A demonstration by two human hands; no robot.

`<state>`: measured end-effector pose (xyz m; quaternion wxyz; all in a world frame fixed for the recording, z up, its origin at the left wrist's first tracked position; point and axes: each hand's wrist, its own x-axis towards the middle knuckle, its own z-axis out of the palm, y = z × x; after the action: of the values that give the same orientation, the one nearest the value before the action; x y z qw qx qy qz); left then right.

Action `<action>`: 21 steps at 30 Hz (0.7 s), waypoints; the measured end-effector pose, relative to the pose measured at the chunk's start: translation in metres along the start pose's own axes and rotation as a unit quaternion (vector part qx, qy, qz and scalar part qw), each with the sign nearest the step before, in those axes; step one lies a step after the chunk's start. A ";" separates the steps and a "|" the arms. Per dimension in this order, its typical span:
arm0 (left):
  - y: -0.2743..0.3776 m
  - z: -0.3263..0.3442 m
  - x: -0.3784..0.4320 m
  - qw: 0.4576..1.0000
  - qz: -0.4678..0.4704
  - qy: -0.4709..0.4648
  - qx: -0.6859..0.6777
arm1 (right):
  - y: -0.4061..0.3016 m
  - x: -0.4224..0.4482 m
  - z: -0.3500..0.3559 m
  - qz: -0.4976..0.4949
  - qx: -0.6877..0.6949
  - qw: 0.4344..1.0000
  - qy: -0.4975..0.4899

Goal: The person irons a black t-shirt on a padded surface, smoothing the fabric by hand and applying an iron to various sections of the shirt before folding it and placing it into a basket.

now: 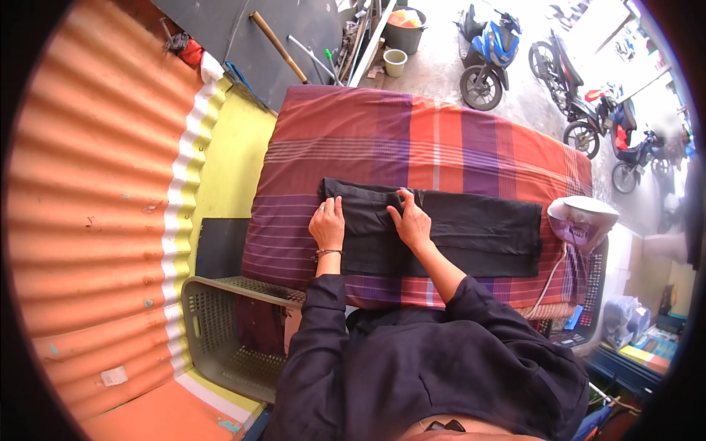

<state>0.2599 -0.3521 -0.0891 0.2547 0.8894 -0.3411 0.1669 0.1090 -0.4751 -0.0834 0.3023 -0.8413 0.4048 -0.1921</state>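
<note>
Black folded trousers [480, 234] lie lengthwise across a padded board covered with a striped red, orange and purple cloth [331, 121]. My left hand [328, 223] rests at their left end, fingers together near the waistband edge; whether it pinches the fabric is not plain. My right hand [411, 220] is on the upper part of the trousers, thumb and index finger apart, touching the fabric near the top edge. At the board's right end stands a white and purple clothes iron [579, 220], its cord running down towards me.
A grey perforated plastic basket [212, 380] is below left, beside an orange corrugated wall [110, 209]. Another dark basket [598, 275] sits at the right under the iron. Beyond the board are a bucket [405, 33], a small pot [395, 62] and several parked motorcycles [488, 55].
</note>
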 end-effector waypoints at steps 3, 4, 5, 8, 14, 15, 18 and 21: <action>-0.007 -0.013 0.001 0.992 0.061 0.058 -0.090 | -0.004 0.000 -0.017 0.015 0.152 0.987 -0.041; -0.018 -0.024 -0.006 0.989 0.120 0.044 -0.073 | 0.001 -0.002 -0.027 -0.026 0.179 0.981 -0.070; -0.030 -0.035 -0.014 0.982 0.177 0.030 -0.055 | 0.006 -0.005 -0.038 -0.068 0.205 0.971 -0.098; -0.059 -0.074 -0.038 0.893 0.406 -0.158 -0.112 | 0.017 -0.029 -0.069 -0.284 0.062 0.931 -0.221; -0.074 -0.094 -0.039 0.861 0.455 -0.212 -0.079 | 0.018 -0.035 -0.068 -0.415 -0.042 0.871 -0.259; -0.069 -0.099 -0.041 0.899 0.356 -0.247 -0.063 | 0.008 -0.029 -0.075 -0.387 -0.027 0.877 -0.284; -0.044 -0.098 -0.056 0.968 0.026 -0.246 -0.033 | -0.022 -0.005 -0.071 -0.316 0.035 0.896 -0.310; -0.002 -0.109 -0.061 0.896 -0.161 -0.402 0.099 | -0.024 0.016 -0.014 -0.301 0.057 0.891 -0.334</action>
<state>0.2040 -0.2570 -0.0297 0.0300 0.9441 -0.2483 -0.2149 0.1242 -0.4807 -0.0560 0.3944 -0.9189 -0.0043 -0.0044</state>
